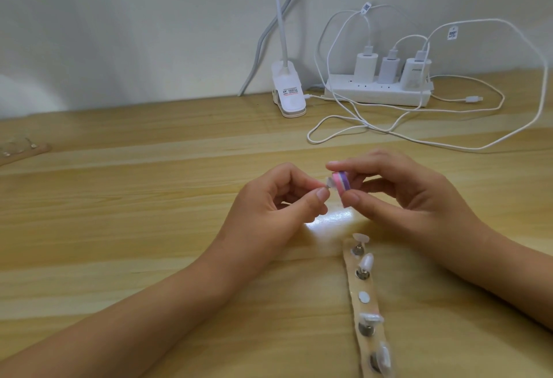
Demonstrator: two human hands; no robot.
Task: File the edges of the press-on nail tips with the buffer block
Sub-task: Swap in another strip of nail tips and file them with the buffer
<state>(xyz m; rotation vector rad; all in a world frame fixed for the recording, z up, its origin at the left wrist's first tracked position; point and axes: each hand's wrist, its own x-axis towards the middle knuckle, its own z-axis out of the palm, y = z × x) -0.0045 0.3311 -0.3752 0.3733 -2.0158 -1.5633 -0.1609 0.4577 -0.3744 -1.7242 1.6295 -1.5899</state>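
the wooden table (149, 228) carries the work near its middle. at near right lies a long holder strip (359, 286). the left hand (269, 201) is curled, thumb and forefinger pinching a small stand. the right hand (404, 195), just right of it, grips the striped buffer block (432, 186) between forefinger above and thumb below. on the stand sits a clear nail tip (330, 181), held above the table and seemingly touching the block's left face. spare tips (367, 261) stand on the strip.

to file well, i'd judge: pinch close under the tip so it cannot twist, lay the block flat along the edge, stroke short and light, and turn the tip, not the block.
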